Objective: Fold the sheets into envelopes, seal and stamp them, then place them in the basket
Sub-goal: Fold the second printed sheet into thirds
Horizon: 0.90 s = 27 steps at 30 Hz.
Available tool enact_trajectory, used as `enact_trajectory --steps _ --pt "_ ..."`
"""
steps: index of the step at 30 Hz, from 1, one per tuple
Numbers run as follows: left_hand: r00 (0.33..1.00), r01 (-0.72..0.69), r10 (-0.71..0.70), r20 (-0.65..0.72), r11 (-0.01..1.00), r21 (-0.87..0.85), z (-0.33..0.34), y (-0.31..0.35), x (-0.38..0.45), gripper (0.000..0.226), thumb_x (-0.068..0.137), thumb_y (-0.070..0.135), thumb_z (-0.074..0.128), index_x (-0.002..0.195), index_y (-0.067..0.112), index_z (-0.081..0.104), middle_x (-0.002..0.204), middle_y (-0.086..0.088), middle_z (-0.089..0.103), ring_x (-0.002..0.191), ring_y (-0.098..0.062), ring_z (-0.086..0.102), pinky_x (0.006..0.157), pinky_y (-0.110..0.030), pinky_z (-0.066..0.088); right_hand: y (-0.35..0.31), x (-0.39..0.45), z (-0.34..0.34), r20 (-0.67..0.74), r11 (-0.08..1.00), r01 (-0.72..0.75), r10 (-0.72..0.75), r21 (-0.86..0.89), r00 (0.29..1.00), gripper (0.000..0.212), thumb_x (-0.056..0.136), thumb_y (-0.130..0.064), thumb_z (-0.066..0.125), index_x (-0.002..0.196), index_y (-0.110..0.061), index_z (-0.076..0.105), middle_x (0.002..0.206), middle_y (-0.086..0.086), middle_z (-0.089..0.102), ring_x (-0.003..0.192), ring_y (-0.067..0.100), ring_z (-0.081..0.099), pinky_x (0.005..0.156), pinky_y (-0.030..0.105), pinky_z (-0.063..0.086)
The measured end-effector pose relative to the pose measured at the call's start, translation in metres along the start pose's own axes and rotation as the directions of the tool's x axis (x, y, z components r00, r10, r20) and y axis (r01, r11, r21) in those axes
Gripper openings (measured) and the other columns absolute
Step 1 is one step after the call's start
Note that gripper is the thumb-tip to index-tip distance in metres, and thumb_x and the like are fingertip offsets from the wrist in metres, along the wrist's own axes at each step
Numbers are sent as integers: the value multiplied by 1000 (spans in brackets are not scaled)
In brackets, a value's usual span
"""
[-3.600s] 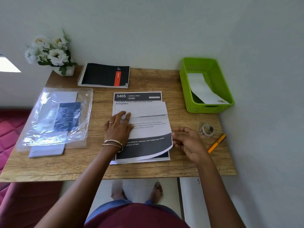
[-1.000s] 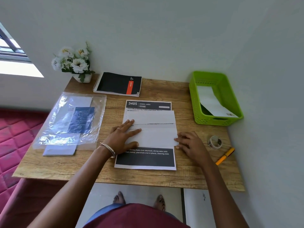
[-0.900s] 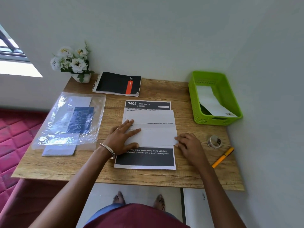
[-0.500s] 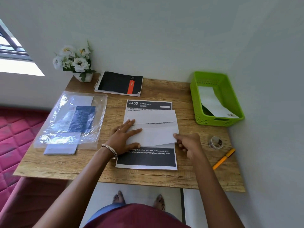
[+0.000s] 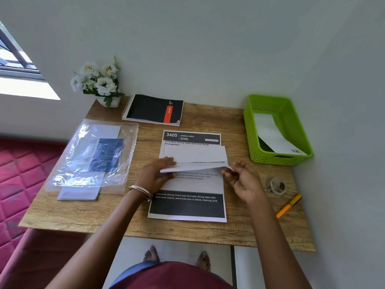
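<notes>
While our left hand pinches the folded white paper sheet at one end, our right hand grips the other. Beyond the right fingers stands the green plastic basket.

- Wooden table fills the middle of my view.
- Upper left: white flower pot; just right of it a black spiral notebook.
- Left: clear plastic sleeve over papers.
- Centre: printed sheet.
- Upper right: green basket.
- Lower right: tape roll, orange pen.
</notes>
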State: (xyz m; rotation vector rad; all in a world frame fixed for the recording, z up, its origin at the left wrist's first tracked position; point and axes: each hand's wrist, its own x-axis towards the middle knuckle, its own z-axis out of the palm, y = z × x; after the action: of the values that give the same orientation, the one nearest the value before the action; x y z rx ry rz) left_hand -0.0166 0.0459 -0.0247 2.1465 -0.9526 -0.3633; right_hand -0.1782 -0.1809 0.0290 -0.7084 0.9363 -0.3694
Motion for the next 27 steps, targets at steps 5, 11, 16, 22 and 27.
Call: enact_trajectory --steps 5,11,16,22,27 --pt "956 223 -249 -156 960 -167 0 9 13 30 84 41 57 90 14 67 80 -5 69 73 -25 63 67 -42 53 -2 7 -5 91 977 87 -70 -196 993 18 96 5 42 95 -4 57 81 14 72 62 20 69 54 24 56" --pt "908 286 -308 -285 951 -116 10 20 29 49 77 19 72 122 16 54 100 -4 63 82 -17 56 74 -31 47 8 23 3 -5 805 226 -273 -549 962 29 86 0 63 112 -10 56 96 12 68 69 17 62 57 26 51" --pt "898 322 -339 -282 941 -105 15 11 33 79 71 22 78 136 30 36 123 -3 45 92 -16 55 84 -41 51 26 20 26 281 176 454 -581 -873 764 36 83 -4 63 119 -10 57 107 12 58 101 27 54 90 39 46" --pt "953 265 -240 -187 956 127 16 7 35 48 81 29 68 124 44 53 139 5 33 110 -23 52 95 -49 44 49 33 60 682 -312 612 -218 -727 698 51 97 -29 48 144 -13 37 156 7 24 144 26 16 115 40 17" --pt "979 201 -182 -94 936 289 15 3 36 37 88 32 57 123 45 54 142 14 38 118 -25 41 98 -45 37 66 52 66 720 -495 617 -26 -612 693 57 102 -37 30 152 -18 11 161 2 1 148 19 -7 118 39 -3"
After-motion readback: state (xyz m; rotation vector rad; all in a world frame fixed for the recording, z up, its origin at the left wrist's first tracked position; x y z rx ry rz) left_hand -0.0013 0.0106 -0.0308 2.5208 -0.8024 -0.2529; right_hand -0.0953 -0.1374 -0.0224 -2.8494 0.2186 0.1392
